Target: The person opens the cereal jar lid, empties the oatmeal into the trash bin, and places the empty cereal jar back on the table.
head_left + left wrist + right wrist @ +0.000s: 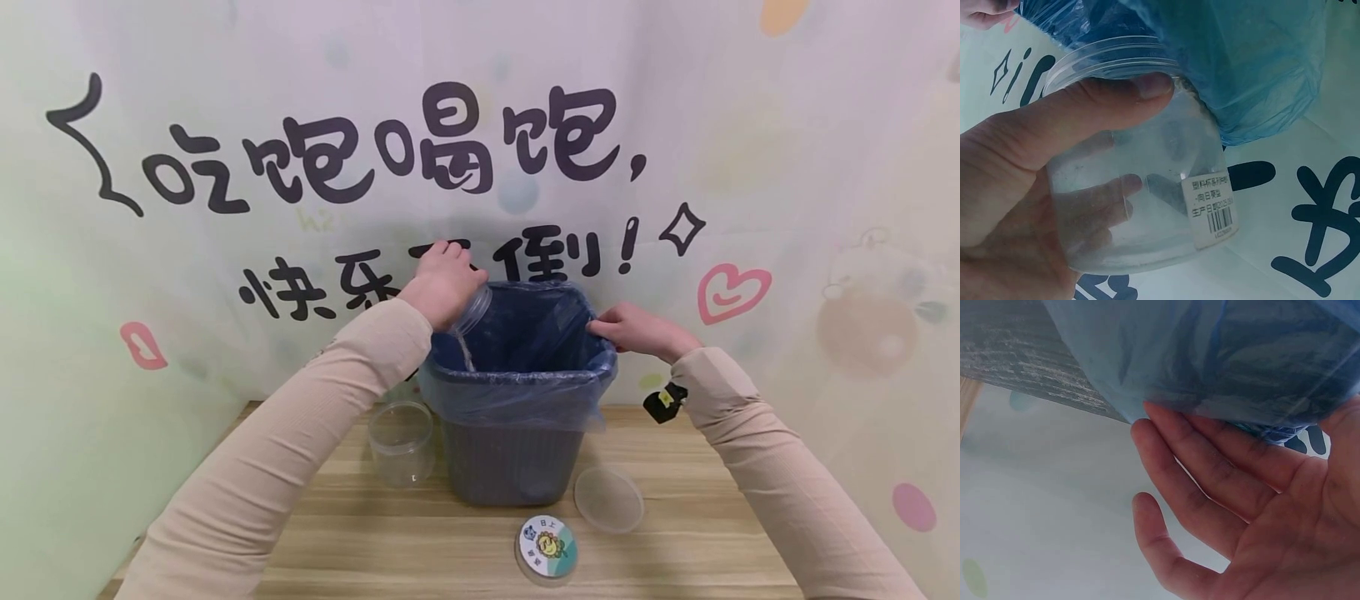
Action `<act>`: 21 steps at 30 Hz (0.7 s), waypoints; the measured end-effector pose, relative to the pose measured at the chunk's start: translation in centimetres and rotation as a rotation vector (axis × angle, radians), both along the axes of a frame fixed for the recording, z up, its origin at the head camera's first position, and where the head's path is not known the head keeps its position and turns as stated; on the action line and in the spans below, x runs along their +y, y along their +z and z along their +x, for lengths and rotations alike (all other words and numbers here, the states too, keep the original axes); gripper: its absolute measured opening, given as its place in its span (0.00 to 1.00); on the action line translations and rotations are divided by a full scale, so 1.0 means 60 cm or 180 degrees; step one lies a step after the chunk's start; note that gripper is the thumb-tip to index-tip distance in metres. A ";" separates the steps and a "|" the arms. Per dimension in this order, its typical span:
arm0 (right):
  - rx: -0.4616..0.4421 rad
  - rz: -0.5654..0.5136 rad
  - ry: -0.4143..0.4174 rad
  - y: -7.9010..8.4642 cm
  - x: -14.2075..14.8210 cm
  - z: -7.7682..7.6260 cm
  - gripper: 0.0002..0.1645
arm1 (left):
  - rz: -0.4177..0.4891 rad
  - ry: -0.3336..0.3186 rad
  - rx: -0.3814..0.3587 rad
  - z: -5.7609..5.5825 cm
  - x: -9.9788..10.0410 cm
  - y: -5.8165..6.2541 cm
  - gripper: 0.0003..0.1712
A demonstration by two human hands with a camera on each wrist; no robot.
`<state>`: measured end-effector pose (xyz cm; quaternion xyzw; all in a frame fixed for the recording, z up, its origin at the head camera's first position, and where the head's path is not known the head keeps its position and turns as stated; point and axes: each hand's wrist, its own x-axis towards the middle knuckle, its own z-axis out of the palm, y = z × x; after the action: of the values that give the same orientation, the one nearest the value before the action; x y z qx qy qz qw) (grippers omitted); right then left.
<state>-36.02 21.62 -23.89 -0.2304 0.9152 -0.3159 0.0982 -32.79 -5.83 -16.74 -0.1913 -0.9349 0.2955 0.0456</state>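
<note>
A dark trash can (513,467) stands on the table, lined with a blue plastic bag (517,400) folded over its rim. My left hand (446,283) grips a clear plastic jar (1147,200) with a white barcode label. The jar is tipped at the can's left edge, mouth toward the inside, and a thin pale stream (466,350) hangs below its mouth. On the opposite side, my right hand (637,329) pinches the can's bagged rim, thumb over the edge. In the right wrist view its fingers (1191,469) lie against the outside of the bag.
Left of the can stands a second clear jar (402,450), uncovered. A clear round lid (609,500) lies at the can's right, and a round sunflower-printed disc (549,547) lies in front on the wooden table (420,550). A printed wall (787,208) rises close behind.
</note>
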 end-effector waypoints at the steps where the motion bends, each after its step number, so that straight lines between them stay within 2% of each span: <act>1: 0.0001 0.0000 0.0001 0.000 0.000 0.000 0.20 | 0.0006 0.0000 0.0000 0.000 0.000 0.000 0.44; 21: 0.0013 0.0031 -0.0010 -0.001 0.000 -0.001 0.21 | 0.0049 -0.0042 0.0024 0.002 -0.002 0.000 0.44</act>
<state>-36.09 21.61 -23.96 -0.2291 0.9173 -0.3110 0.0970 -32.66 -5.98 -16.73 -0.1960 -0.9357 0.2886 0.0525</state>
